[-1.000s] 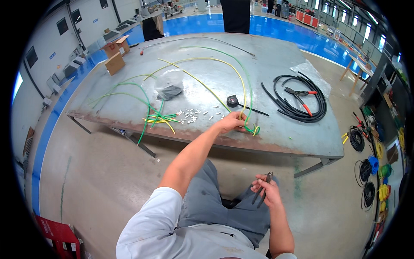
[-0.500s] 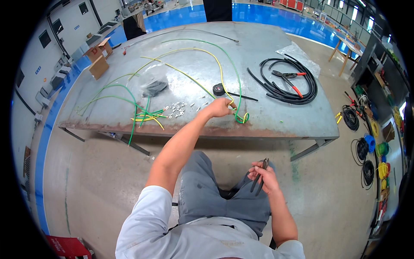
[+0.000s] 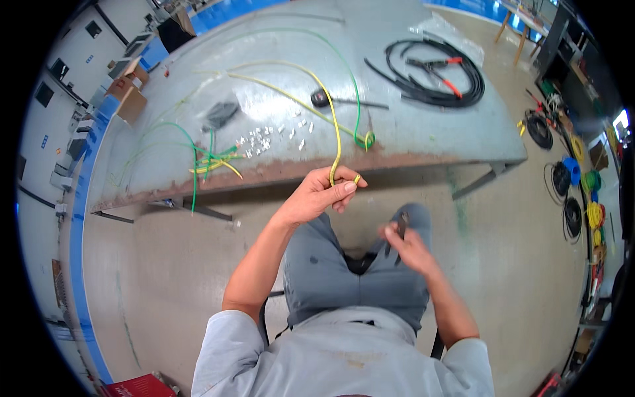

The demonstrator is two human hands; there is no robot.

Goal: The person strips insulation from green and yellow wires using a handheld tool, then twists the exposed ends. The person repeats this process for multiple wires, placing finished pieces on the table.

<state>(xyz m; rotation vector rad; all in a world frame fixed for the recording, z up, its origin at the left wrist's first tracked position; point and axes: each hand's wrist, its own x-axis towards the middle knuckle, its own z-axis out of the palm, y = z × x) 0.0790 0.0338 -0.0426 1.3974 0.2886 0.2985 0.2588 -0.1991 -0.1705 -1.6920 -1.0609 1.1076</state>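
My left hand (image 3: 324, 193) is closed on a yellow-green wire (image 3: 336, 142), just off the table's near edge; the wire's short end pokes out between thumb and fingers. From there the wire arcs back over the tabletop. In my right hand (image 3: 411, 246), held over my right thigh, is a pair of dark-handled pliers (image 3: 401, 231), somewhat smeared by motion. On the table beyond lies a green wire (image 3: 358, 99) with a curled end. To the left are a bundle of cut green and yellow wires (image 3: 215, 164) and scattered metal terminals (image 3: 259, 140).
The metal table (image 3: 417, 142) has a rusty front edge. On it lie a coil of black cable (image 3: 477, 73), red-handled cutters (image 3: 436, 69), a black tape measure (image 3: 320, 99) and a bag of dark pieces (image 3: 221, 114). Cardboard boxes (image 3: 131, 106) stand at the left.
My left hand has drawn the yellow-green wire's end off the table toward me. The green curl stays on the table. My right hand still holds the pliers; my view has shifted slightly.
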